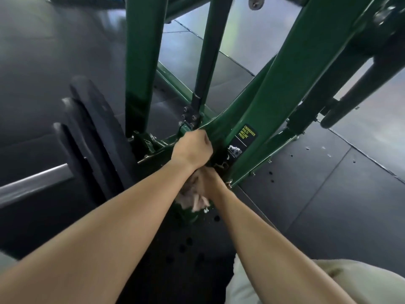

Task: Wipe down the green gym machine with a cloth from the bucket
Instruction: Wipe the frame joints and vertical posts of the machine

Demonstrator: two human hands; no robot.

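Green gym machine (285, 88) fills the upper and middle part of the view, its slanted beams meeting low down at a bolted joint close to the floor (306, 194). A black label (245, 137) with yellow lettering, "CROSSOVER MULTI INCLINE PRESS", is fixed to the right-hand beam just above that joint. The left hand (192, 149) is clenched around the lower end of a curved green beam beside the label, its fingertips hidden behind the beam. Just below it, the right hand (209, 181) is closed on a bunched pale pink cloth (189, 199), which is pressed against the foot of the frame. Dark weight plates (92, 137) are stacked on a steel bar (32, 183) to the left of the frame.
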